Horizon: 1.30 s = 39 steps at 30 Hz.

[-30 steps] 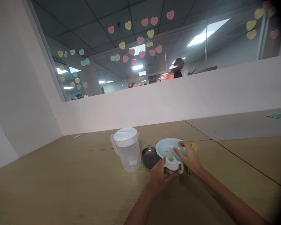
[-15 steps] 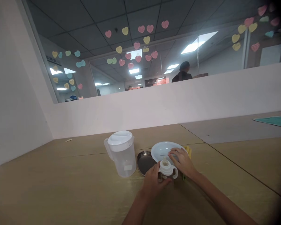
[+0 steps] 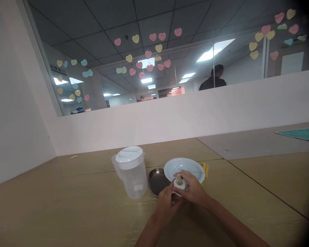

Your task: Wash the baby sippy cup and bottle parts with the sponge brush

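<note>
Head view: the left hand (image 3: 164,203) holds the baby bottle (image 3: 179,187) low down, and the right hand (image 3: 195,189) curls around its white top (image 3: 179,183), maybe so it stays steady with the nipple (image 3: 179,178) up. I can't tell if it touches the bench (image 3: 92,206). From the bottle, the bowl (image 3: 170,166) is at twelve o'clock, the pan (image 3: 156,183) at about nine, the jug (image 3: 133,175) past it.

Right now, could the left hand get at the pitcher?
Probably yes, though the left hand is holding the bottle; the pitcher stands ahead and left of that hand, with nothing visible blocking its near side.
</note>
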{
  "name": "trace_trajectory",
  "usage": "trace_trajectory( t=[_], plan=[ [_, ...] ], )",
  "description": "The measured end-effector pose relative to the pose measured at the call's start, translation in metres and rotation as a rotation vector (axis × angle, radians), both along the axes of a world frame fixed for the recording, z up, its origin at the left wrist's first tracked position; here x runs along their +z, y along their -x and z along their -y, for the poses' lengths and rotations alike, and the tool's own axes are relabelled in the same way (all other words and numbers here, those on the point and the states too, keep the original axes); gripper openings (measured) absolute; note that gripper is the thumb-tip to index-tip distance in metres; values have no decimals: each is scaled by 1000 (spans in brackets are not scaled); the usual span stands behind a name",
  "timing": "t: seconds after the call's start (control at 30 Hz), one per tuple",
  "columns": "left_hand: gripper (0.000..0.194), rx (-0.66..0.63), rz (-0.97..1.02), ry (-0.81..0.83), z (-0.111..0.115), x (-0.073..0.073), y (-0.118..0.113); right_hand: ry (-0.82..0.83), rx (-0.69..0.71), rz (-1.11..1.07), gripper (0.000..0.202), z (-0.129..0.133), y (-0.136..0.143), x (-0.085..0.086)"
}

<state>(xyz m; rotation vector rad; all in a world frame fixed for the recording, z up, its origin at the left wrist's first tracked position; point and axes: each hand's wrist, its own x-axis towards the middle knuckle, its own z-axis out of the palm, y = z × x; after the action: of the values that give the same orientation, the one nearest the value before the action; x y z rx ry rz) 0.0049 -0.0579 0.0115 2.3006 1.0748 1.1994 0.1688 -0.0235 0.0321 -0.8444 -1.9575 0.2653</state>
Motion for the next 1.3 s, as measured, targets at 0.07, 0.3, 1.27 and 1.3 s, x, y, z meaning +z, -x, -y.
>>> trace_trajectory(
  t=[0.07,0.3,1.27,1.3],
  plan=[
    [60,21,3,26,1,1,0,91,57,-60,42,1,-4,5],
    [71,102,-34,71,1,-1,2,355,339,-213,58,-6,-25,16],
    [90,62,-93,4,-2,-5,3,324,319,-156,41,3,-12,16],
    [89,58,-97,3,-2,-5,3,330,311,-194,41,3,-11,17]
  ],
)
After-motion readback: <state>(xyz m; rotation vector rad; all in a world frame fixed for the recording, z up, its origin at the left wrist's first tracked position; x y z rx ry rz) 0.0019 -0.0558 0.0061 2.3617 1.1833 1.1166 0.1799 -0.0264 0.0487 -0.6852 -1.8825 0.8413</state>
